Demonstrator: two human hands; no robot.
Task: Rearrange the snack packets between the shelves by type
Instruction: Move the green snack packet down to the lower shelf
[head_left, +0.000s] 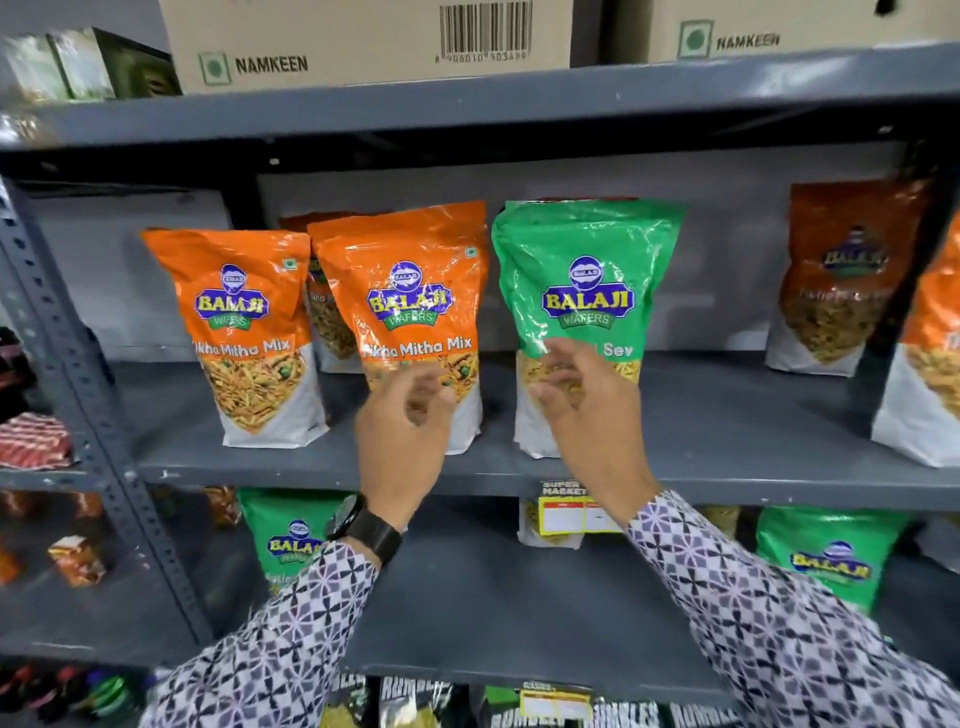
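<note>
A green sev packet (582, 322) stands upright on the middle shelf (727, 415), just beside two orange Tikha Mitha Mix packets (410, 322), as a person's right hand (587, 405) reaches its lower front with fingers (558, 358) spread and grasping nothing. The left hand (402, 431) hovers loosely curled and empty before the nearer orange pouch. The glossy film looks light, soft and slippery; a pinch across the filled middle seems surest. More green packets (831, 561) sit on the shelf below.

Both hands, left (402, 415) and right (587, 400), reach open toward upright shelf packets (584, 291).
</note>
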